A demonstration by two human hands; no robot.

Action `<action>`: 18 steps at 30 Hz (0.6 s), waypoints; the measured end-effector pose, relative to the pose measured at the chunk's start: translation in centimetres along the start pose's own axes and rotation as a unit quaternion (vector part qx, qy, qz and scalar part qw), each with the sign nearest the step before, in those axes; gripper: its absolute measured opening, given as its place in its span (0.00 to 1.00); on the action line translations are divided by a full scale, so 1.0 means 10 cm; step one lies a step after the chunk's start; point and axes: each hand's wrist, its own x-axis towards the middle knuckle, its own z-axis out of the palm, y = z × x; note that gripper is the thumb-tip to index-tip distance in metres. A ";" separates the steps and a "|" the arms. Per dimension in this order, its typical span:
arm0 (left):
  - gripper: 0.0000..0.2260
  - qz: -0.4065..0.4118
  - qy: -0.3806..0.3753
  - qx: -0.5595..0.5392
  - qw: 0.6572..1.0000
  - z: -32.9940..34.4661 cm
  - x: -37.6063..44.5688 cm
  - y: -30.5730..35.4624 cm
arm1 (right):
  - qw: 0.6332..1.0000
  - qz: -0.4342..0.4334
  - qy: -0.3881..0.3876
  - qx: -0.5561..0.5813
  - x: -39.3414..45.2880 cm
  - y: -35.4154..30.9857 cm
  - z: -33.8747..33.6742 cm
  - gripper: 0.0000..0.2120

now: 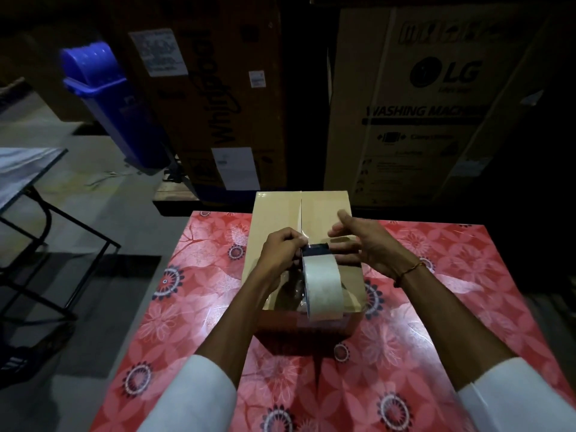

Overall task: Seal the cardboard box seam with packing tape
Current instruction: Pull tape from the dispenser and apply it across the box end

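Note:
A small cardboard box (277,210) lies on a table with a red flowered cloth (193,310), its closed flaps meeting in a seam (301,213) that runs away from me. A roll of clear packing tape (321,285) stands on edge over the near part of the seam. My left hand (280,254) pinches the tape's loose end at the top of the roll. My right hand (364,244) is at the roll's right side, thumb raised and fingers around the far side; the grip itself is partly hidden.
Tall appliance cartons stand right behind the table: a Whirlpool box (215,98) and an LG washing machine box (427,101). A blue swing-lid bin (109,98) leans at the left. A metal-framed table (28,182) stands on the floor at far left.

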 end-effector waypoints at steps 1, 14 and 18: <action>0.05 -0.001 -0.001 -0.002 1.000 0.01 0.01 0.00 | 1.000 -0.012 -0.001 -0.029 -0.01 0.03 0.01 0.24; 0.04 -0.002 0.019 -0.069 0.997 0.10 -0.08 0.10 | 0.973 -0.141 0.076 -0.167 0.10 0.21 0.30 0.05; 0.04 -0.028 0.009 -0.099 0.995 0.07 -0.10 0.19 | 0.955 -0.175 0.112 -0.210 0.08 0.16 0.41 0.04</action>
